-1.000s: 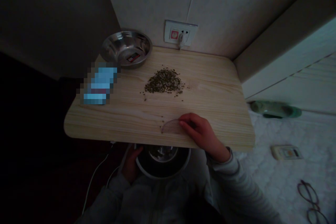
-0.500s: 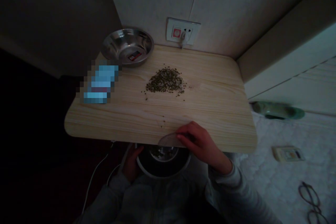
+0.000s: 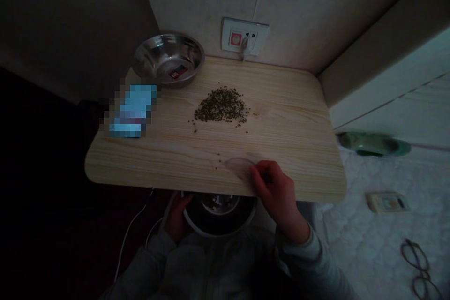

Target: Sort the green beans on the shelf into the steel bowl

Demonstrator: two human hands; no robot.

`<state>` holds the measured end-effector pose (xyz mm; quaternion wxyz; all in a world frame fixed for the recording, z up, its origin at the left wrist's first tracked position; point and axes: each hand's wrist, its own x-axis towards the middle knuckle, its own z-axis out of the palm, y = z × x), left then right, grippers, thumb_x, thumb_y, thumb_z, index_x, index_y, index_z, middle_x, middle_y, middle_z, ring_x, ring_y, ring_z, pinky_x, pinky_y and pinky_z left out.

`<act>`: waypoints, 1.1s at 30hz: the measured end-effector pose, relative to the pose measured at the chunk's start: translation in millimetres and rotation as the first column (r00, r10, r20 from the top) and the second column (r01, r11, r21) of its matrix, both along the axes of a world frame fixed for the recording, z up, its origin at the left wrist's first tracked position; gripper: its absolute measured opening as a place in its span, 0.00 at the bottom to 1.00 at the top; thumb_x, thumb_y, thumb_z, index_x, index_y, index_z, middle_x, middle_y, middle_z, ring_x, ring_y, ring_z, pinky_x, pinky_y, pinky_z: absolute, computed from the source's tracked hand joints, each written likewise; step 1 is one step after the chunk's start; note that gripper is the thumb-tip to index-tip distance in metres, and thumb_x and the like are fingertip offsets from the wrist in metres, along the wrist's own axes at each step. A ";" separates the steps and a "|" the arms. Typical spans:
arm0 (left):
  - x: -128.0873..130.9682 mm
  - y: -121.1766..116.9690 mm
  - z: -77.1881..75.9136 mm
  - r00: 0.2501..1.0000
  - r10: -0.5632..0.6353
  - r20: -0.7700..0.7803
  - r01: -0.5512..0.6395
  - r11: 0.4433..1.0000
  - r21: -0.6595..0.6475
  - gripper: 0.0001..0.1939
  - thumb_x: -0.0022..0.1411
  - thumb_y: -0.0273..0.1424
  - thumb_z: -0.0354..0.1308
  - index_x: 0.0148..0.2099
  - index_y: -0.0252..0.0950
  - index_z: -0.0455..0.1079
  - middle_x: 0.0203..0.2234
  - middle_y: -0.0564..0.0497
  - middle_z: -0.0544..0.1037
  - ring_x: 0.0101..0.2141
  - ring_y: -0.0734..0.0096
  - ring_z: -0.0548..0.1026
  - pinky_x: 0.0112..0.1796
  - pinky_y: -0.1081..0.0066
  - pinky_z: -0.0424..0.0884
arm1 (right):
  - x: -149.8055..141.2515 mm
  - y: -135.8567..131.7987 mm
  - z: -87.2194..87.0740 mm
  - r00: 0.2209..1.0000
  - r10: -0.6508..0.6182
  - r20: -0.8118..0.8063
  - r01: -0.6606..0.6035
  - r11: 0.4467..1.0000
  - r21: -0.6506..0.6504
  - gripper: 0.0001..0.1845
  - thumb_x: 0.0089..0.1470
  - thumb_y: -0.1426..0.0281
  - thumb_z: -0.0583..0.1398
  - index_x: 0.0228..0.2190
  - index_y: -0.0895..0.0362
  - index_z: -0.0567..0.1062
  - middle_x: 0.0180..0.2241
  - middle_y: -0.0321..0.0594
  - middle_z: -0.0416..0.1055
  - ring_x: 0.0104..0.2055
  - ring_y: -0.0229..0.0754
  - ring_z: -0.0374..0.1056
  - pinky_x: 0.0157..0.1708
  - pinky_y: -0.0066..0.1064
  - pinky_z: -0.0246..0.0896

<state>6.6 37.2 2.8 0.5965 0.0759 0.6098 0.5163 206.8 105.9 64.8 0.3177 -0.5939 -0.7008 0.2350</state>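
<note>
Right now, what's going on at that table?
A person's right hand pinches a thin clear piece over the front of the wooden tabletop, beside a few stray grains. The left hand is at the rim of a dark round container below the edge. The main grain pile lies mid-table; a metal bowl stands behind it, to the left.

The right arm [image 3: 314, 260] reaches farther forward, its wrist [image 3: 298, 230] bare beyond a grey cuff. The right hand [image 3: 276, 190] is bent at the knuckles, thumb and index fingertip pinched, the other fingers curled under. The left arm [image 3: 149, 255] angles inward, and the left hand [image 3: 177, 218] sits low near the torso [image 3: 211, 262], 1 thumb pointing inward, its fingers mostly hidden in shadow.
</note>
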 end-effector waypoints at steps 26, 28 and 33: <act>-2.2 -1.9 2.0 0.994 -0.008 -0.106 0.006 1.000 -0.012 0.07 0.37 0.33 0.64 0.20 0.40 0.69 0.27 0.48 0.77 0.46 0.51 0.69 0.48 0.59 0.61 | -8.4 -7.3 -1.2 0.998 -0.059 -0.037 0.059 0.998 -0.001 0.04 0.54 0.67 0.54 0.30 0.54 0.63 0.24 0.38 0.70 0.26 0.38 0.67 0.23 0.28 0.60; -1.4 -0.7 3.0 0.997 -0.017 -0.075 0.015 1.000 -0.019 0.08 0.37 0.35 0.64 0.19 0.40 0.68 0.26 0.48 0.77 0.44 0.50 0.70 0.47 0.58 0.62 | -8.4 -6.1 -0.4 0.998 -0.043 -0.052 0.043 0.999 -0.004 0.04 0.55 0.67 0.54 0.30 0.54 0.64 0.25 0.38 0.71 0.26 0.39 0.67 0.24 0.28 0.60; -5.5 -6.1 -11.9 0.995 -0.032 -0.093 0.032 0.999 -0.011 0.10 0.37 0.38 0.64 0.21 0.38 0.71 0.29 0.47 0.78 0.44 0.50 0.71 0.48 0.57 0.61 | -7.9 2.6 2.6 1.000 0.016 -0.013 -0.016 1.000 -0.012 0.06 0.55 0.66 0.53 0.33 0.55 0.67 0.28 0.39 0.72 0.29 0.40 0.67 0.28 0.31 0.62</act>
